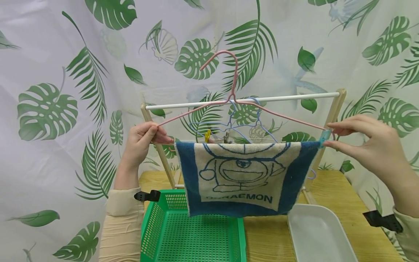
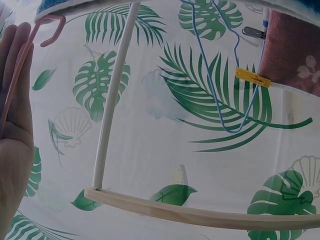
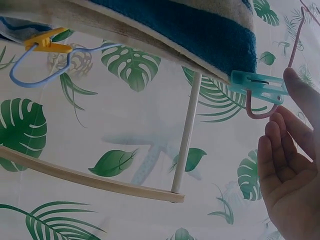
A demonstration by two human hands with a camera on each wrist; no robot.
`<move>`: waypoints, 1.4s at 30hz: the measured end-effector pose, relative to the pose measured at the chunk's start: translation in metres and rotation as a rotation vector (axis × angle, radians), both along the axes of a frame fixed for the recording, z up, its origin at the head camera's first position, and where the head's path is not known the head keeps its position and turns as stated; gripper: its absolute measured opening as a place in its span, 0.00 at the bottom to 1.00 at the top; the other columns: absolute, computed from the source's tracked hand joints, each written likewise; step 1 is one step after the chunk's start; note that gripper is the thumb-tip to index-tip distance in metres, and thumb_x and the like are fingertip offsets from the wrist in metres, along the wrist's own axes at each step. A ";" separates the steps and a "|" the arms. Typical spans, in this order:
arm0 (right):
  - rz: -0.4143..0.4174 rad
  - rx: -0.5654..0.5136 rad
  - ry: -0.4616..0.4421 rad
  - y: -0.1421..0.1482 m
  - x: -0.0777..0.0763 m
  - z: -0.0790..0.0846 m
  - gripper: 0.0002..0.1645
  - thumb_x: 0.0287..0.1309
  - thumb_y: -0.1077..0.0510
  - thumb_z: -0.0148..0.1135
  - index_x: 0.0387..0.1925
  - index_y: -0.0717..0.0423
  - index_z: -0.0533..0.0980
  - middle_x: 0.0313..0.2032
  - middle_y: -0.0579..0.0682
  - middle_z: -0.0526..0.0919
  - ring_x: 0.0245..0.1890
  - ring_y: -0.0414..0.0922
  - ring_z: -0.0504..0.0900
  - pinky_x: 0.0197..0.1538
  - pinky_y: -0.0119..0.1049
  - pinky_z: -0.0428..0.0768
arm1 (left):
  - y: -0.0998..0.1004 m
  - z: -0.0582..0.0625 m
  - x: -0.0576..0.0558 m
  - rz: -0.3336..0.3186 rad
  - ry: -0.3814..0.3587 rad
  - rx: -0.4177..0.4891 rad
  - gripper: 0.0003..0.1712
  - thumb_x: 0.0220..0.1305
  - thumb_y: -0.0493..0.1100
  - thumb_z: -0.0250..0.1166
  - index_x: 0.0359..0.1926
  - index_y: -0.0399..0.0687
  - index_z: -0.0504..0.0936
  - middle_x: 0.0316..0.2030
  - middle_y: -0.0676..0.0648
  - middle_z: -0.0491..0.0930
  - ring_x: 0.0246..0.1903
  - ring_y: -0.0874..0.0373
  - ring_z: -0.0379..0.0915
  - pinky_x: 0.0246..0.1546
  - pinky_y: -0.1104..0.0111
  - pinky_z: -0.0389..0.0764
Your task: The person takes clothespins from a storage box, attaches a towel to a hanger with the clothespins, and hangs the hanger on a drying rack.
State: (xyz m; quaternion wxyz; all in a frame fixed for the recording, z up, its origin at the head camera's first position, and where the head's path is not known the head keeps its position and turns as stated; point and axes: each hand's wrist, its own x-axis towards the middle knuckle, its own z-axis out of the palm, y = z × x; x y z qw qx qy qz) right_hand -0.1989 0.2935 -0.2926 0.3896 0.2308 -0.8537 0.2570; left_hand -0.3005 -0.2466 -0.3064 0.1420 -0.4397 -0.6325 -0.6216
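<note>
A blue and white towel [image 1: 242, 178] with a cartoon figure and lettering hangs over the lower bar of a pink wire hanger [image 1: 235, 71]. At the hanger's left corner, my left hand [image 1: 140, 140] pinches the wire between thumb and fingers. My right hand [image 1: 373, 140] pinches a light-blue clothespin [image 3: 255, 86] at the right corner, where the clothespin grips the towel's edge and the hanger wire. The towel's left corner shows no clothespin. In the head view, hanger and towel are held up in front of the drying rack.
Behind the towel stands a wooden rack with a white rod [image 1: 284, 98], where blue hangers [image 1: 258, 122] hang. One carries a reddish cloth [image 2: 290, 55] with a yellow clothespin [image 2: 252, 77]. A green basket [image 1: 242, 240] and a white tray [image 1: 320, 233] sit on the wooden table [image 1: 266, 240].
</note>
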 end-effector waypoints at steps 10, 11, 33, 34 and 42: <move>-0.052 -0.007 -0.050 0.000 -0.002 -0.004 0.27 0.40 0.73 0.85 0.47 0.63 0.87 0.44 0.10 0.71 0.46 0.11 0.68 0.53 0.09 0.63 | 0.003 -0.004 -0.001 0.008 -0.028 0.014 0.24 0.82 0.45 0.57 0.37 0.24 0.82 0.32 0.53 0.93 0.33 0.61 0.93 0.38 0.65 0.93; -0.050 -0.006 -0.046 0.000 -0.002 -0.005 0.27 0.40 0.73 0.85 0.46 0.63 0.87 0.44 0.10 0.71 0.45 0.11 0.68 0.53 0.09 0.63 | 0.003 -0.004 -0.001 0.010 -0.031 0.016 0.24 0.82 0.45 0.57 0.37 0.25 0.83 0.33 0.53 0.93 0.33 0.61 0.93 0.38 0.65 0.93; 0.063 0.017 -0.003 -0.002 0.001 -0.007 0.19 0.39 0.78 0.81 0.35 0.61 0.88 0.39 0.12 0.76 0.40 0.12 0.74 0.53 0.09 0.69 | 0.004 -0.008 0.000 0.055 -0.064 0.009 0.28 0.82 0.45 0.57 0.38 0.15 0.77 0.32 0.54 0.93 0.32 0.62 0.92 0.37 0.66 0.93; 0.065 0.017 -0.006 -0.002 0.001 -0.007 0.20 0.38 0.79 0.81 0.35 0.61 0.88 0.39 0.12 0.76 0.40 0.12 0.74 0.53 0.09 0.69 | 0.004 -0.008 0.001 0.057 -0.067 0.007 0.28 0.82 0.45 0.57 0.38 0.15 0.77 0.32 0.54 0.93 0.32 0.62 0.92 0.37 0.66 0.93; 0.026 -0.005 -0.070 0.002 0.005 -0.011 0.24 0.38 0.81 0.80 0.39 0.61 0.89 0.41 0.10 0.76 0.41 0.11 0.74 0.53 0.06 0.68 | 0.005 -0.010 0.002 0.087 -0.098 -0.008 0.25 0.83 0.44 0.56 0.37 0.20 0.80 0.31 0.55 0.93 0.32 0.62 0.92 0.38 0.67 0.93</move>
